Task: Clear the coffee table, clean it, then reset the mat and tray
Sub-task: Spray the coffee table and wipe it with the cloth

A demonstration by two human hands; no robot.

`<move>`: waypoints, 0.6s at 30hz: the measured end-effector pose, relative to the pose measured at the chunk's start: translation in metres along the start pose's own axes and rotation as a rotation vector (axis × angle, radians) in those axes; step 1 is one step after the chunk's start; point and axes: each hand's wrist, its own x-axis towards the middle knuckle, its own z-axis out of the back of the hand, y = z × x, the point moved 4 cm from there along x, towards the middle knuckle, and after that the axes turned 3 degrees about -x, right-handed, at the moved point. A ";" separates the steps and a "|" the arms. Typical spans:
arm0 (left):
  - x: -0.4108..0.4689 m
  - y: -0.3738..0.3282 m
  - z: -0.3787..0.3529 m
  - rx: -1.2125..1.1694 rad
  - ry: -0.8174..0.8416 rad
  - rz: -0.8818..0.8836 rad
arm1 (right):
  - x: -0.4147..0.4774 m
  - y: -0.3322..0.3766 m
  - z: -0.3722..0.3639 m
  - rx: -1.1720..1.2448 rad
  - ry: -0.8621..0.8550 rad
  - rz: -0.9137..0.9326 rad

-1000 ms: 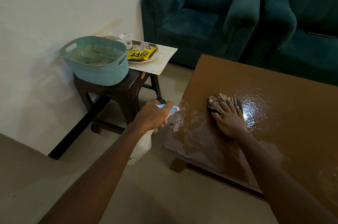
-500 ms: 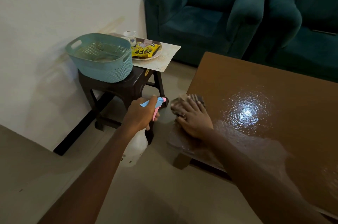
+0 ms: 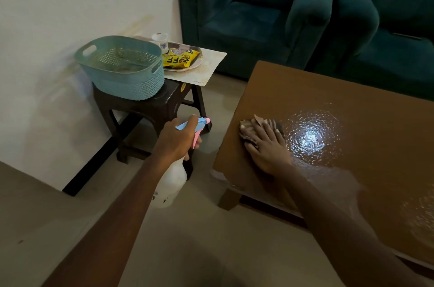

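The brown coffee table fills the right side, its top wet and shiny. My right hand presses flat on a brown cloth near the table's left edge, fingers straight. My left hand grips a white spray bottle with a blue and pink trigger head, held over the floor left of the table. On a dark stool lie a pale mat, an oval tray with a yellow snack packet, and a white cup.
A teal plastic basket stands on the stool next to the tray. Two dark green armchairs stand behind the table. A white wall runs along the left. Beige floor lies between stool and table.
My right hand slid the cloth left to the table's corner, then a little back in along the left edge. My left hand has stayed on the spray bottle.
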 end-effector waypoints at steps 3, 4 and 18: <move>-0.002 0.000 0.000 -0.008 -0.021 -0.013 | -0.001 0.049 -0.007 -0.049 -0.001 0.110; -0.003 0.000 0.000 -0.009 -0.026 -0.021 | -0.011 0.065 -0.011 -0.067 -0.009 0.190; -0.005 -0.007 -0.002 -0.062 0.013 -0.005 | -0.071 -0.006 -0.009 -0.011 -0.065 0.031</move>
